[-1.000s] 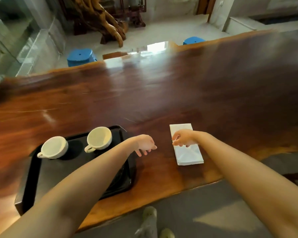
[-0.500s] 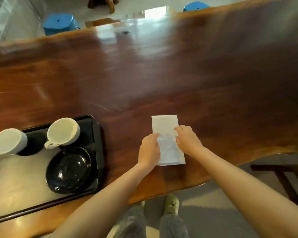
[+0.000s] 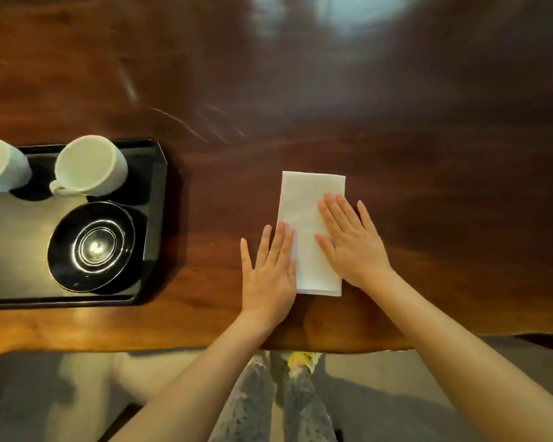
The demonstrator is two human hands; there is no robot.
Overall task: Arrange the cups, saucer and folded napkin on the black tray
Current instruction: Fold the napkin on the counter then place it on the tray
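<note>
Clearly the napkin step is in hand: the folded napkin, a white, soft paper rectangle, lies flat on the counter, well apart from the black tray. Both hands are spread flat, gripping nothing. The right hand presses its palm and fingers on the napkin's right half; the left hand rests beside the left edge, fingertips just on it. Seemingly they are smoothing the fold. Next, I judge, the napkin needs pinching up by an edge and carrying left to the tray without unfolding. On the tray sit two white glazed cups and a glossy black round saucer. Polished dark wood forms the counter.
</note>
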